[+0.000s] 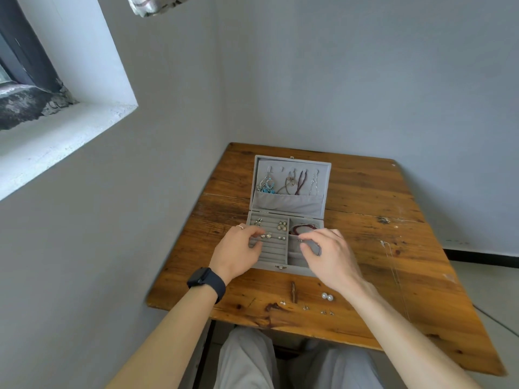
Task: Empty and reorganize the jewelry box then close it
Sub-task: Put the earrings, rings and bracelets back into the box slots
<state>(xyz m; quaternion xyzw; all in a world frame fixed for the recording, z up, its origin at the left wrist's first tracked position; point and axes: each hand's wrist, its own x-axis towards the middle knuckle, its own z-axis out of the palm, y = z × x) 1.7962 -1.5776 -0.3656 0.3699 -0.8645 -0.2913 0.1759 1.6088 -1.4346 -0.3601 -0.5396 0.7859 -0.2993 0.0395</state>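
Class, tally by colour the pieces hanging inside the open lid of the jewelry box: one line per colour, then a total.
Turquoise and silver piece: 1
Brown cord piece: 1
Dark red beaded strand: 1
Silver chain: 1
Total: 4

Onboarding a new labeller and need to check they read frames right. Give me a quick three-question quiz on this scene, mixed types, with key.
1. True or false: the lid of the jewelry box is shut.
2. Where do the pearl earrings lie? A) in the lid pocket B) on the table, in front of the box C) hung on the lid hooks
3. Fill in: the dark watch sits on the ___ wrist.
Key: 1 false; 2 B; 3 left.
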